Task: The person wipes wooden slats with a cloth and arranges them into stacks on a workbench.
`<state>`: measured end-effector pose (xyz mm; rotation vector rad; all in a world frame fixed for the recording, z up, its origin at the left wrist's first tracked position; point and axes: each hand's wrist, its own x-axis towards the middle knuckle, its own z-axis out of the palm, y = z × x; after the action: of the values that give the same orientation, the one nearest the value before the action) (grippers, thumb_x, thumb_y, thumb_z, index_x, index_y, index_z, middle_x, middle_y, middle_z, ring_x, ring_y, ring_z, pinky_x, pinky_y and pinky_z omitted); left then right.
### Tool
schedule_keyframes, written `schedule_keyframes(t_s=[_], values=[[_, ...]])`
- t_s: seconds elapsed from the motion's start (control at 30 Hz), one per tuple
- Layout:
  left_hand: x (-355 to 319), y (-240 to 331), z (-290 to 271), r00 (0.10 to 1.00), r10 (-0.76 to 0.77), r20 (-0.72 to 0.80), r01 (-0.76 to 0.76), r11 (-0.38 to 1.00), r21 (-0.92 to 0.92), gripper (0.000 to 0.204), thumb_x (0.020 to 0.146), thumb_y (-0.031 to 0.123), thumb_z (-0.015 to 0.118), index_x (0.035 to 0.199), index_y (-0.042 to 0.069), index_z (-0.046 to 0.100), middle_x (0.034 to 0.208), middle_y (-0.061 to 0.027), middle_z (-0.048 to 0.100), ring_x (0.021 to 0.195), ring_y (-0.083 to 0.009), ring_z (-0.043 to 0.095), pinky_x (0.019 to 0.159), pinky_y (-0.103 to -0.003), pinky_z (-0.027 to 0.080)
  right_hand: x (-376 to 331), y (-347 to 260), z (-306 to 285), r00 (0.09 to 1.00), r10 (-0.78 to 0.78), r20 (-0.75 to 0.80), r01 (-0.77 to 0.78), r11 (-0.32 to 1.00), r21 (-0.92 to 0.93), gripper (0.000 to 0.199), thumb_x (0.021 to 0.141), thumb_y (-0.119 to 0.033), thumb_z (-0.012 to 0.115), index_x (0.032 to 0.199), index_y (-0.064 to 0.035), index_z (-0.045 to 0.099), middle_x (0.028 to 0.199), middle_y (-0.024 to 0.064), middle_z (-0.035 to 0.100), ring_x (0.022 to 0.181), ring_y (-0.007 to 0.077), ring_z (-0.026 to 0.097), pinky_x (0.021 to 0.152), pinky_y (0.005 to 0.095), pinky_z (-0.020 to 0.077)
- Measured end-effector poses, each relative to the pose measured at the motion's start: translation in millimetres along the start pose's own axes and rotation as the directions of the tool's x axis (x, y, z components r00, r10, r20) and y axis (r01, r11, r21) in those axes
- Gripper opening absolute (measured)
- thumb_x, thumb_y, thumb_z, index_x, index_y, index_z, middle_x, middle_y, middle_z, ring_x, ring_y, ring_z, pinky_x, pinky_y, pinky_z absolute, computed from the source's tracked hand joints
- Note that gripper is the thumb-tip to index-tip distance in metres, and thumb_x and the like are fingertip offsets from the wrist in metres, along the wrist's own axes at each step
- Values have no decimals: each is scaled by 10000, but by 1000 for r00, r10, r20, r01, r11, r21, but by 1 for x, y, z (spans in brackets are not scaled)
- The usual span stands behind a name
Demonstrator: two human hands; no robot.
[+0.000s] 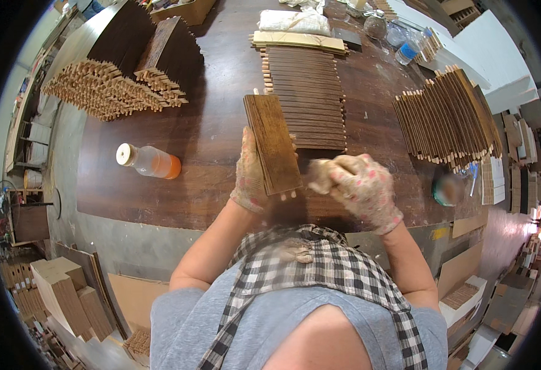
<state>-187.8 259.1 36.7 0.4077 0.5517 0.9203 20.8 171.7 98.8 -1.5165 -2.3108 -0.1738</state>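
My left hand (249,179), in a spotted work glove, is wrapped round the left side of several brown wooden boards (275,145) held together and tilted up. Light wooden dowel pegs stick out at their ends. Just right of the boards, my gloved right hand (368,192) is closed on a wadded, pale brown rag (322,176), smeared by motion and apart from the wood. Beyond both hands, a row of dark boards with pegs (304,98) lies packed side by side on the brown table (221,80).
Tall stacks of pegged boards stand at the far left (119,61) and right (446,117). A glass bottle of orange liquid (150,161) lies at the left. Near the right edge sits a round container (448,189). Plastic bottles (406,52) and a white bundle (294,22) are at the back.
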Motion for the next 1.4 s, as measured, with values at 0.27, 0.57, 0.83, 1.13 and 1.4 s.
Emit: schedule_keyframes(t_s=[0.27, 0.57, 0.83, 1.13, 1.4], values=[[5, -8, -4, 964, -172, 201, 207, 964, -167, 731, 979, 652, 292, 1312, 33, 490, 1121, -155, 630, 919, -259, 666, 794, -392, 592, 36, 0, -4, 828, 528, -190, -158, 543, 825, 511, 764, -144, 815, 1210, -58, 581, 1021, 80, 660, 875, 168, 674, 733, 291, 586], [28, -47, -11, 885, 245, 396, -412, 810, 418, 691, 971, 654, 309, 1278, 82, 545, 1187, -84, 605, 1067, -201, 612, 918, -343, 552, 61, -30, 61, 872, 59, -487, 267, 775, 572, 492, 854, -302, 730, 1169, -24, 473, 1093, 178, 593, 973, 299, 636, 798, 381, 567], [29, -20, -8, 984, -174, -47, 170, 983, -71, 682, 970, 649, 351, 1247, 57, 544, 1095, -138, 622, 946, -243, 648, 759, -373, 588, 15, -8, 36, 786, 615, 63, 97, -224, 970, 589, 880, -394, 688, 1285, -50, 434, 1191, 145, 568, 1076, 271, 620, 919, 378, 551], [20, -53, 8, 826, 274, 492, -563, 363, 743, 481, 921, 313, 545, 1343, 93, 475, 1239, -83, 580, 1143, -260, 565, 987, -404, 469, 64, -20, 54, 858, 51, -512, 194, 889, 415, 640, 759, -349, 801, 1209, -24, 483, 1051, 139, 566, 978, 257, 578, 809, 351, 532], [0, -27, 22, 866, -448, 221, 467, 884, -38, 665, 1012, 591, 278, 1358, 65, 492, 1120, -138, 623, 992, -255, 621, 863, -389, 543, 90, 103, 86, 751, 370, -547, -134, 897, 422, 452, 899, -257, 686, 1206, -30, 443, 990, 123, 546, 796, 176, 599, 592, 274, 553]])
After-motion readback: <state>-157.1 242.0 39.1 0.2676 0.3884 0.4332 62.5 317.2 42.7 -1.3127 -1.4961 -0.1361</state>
